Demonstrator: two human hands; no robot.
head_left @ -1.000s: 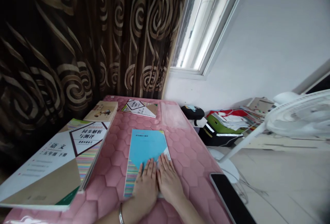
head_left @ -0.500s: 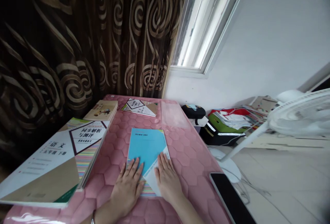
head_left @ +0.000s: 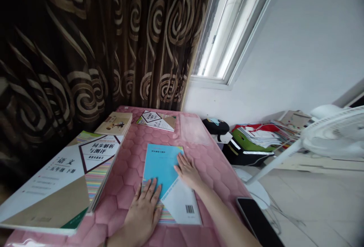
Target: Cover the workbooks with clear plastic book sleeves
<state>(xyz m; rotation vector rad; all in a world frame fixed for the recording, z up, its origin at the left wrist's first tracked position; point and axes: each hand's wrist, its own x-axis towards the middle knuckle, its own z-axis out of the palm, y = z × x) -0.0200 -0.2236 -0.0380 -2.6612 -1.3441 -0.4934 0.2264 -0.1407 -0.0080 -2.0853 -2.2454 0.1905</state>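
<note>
Resting my left hand [head_left: 143,211] and right hand [head_left: 189,171] on blue booklet [head_left: 161,161].
Fingers: outstretched, gripping nothing; left over near left edge, right at far right. Booklet: flat on pink mat [head_left: 125,177], between book stack [head_left: 58,188] and phone [head_left: 260,222]. Best method: light, even pressure, left hand anchoring.

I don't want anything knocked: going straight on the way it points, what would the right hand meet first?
The right hand would probably meet the far white-and-tan book first, after crossing the rest of the blue book and some pink surface; depth is hard to judge.
</note>
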